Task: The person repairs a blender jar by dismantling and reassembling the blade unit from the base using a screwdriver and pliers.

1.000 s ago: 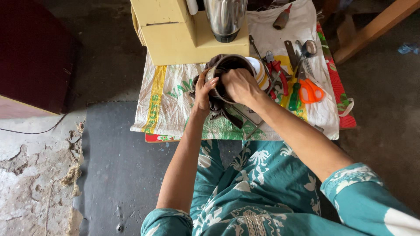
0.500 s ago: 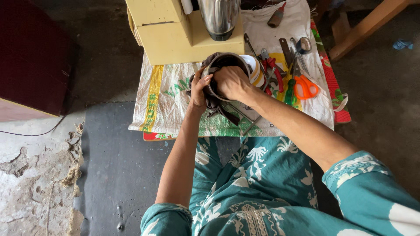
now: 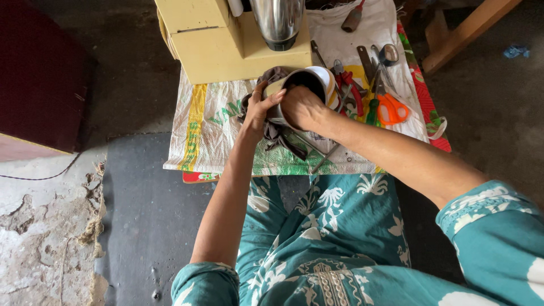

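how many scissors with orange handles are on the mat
1. The orange-handled scissors lie on the woven mat, right of the round container both hands hold. Other tools are heaped beside them, so another pair could be hidden.

Dark floor (image 3: pixel 141 215) seen below, cracked pale patch at left. Woven sack (image 3: pixel 209 124) spread flat on floor, white cloth (image 3: pixel 374 28) laid at its far right end, red patterned edge showing beneath. On sack: yellow box (image 3: pixel 226 45) at far side, grey rag (image 3: pixel 272 133) near middle. Orange scissors (image 3: pixel 391 107), pliers (image 3: pixel 348 82), spoon (image 3: pixel 388 54), screwdriver (image 3: pixel 352 18) scattered on cloth, close together.
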